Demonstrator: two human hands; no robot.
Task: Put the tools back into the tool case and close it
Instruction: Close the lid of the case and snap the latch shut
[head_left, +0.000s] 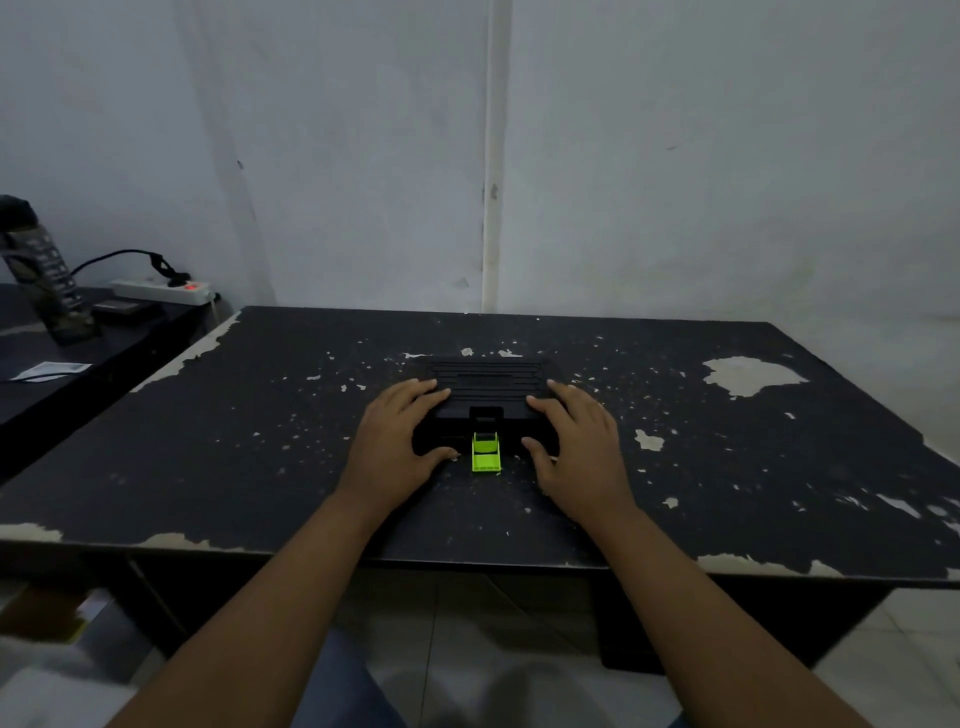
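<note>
So the black tool case (485, 384) sits just about dead centre of the frame, on a black table (260, 441) with the paint flaking off all over. The lid is down, ribbed top facing up. The bright green latch (486, 453) on the near wall is flipped out toward the bottom of the frame instead of lying flat against the case.

Both forearms come up from the bottom corners of the frame and angle in toward the case. The left hand (397, 441) is on the case's left side, palm down, fingers spread and pretty much straight across the lid's left corner, thumb down low by the front wall. The right hand (576, 447) mirrors it on the right side: fingers laid flat over the right corner, thumb stretched toward the latch but not touching it. Neither hand is wrapped around anything; they're just resting on the case.

Over at the left edge of the frame there's a second dark table with a white power strip (161, 291) showing a red light, a dark bottle (44, 275) and a slip of paper (49, 371).
</note>
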